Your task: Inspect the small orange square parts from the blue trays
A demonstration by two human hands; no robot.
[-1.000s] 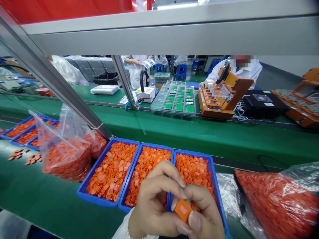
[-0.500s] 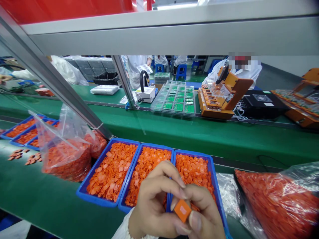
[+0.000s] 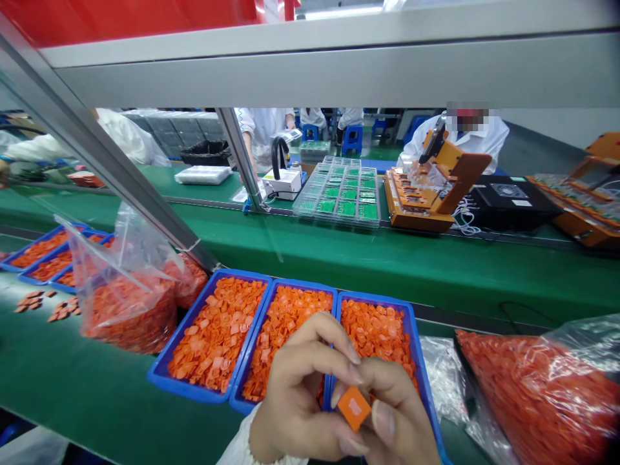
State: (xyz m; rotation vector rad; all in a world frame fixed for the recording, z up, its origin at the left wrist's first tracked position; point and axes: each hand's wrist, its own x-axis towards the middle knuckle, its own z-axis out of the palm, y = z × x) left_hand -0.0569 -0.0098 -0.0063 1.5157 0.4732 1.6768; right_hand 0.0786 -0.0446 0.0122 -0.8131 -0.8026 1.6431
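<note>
Between the fingertips of both hands is a small square orange plastic piece (image 3: 354,408) with a paler mark on its face. My left hand (image 3: 303,394) pinches it from the left, and my right hand (image 3: 400,410) closes on it from the right. Both hands are in front of three blue trays filled with loose orange pieces: the left tray (image 3: 181,387), the middle tray (image 3: 242,405), partly covered by my left hand, and the right tray (image 3: 411,316), partly behind my right hand.
Clear bags of orange pieces stand at left (image 3: 128,310) and right (image 3: 542,387). Small orange pieces (image 3: 62,310) lie far left. A metal post (image 3: 130,168) slants down behind the trays. Across the green bench are stacked clear trays (image 3: 339,194), an orange fixture (image 3: 426,200) and co-workers.
My hands keep the orange piece in nearly the same place; the right thumb has shifted slightly. Behind the bench, a co-worker's arm has come down toward the table.
</note>
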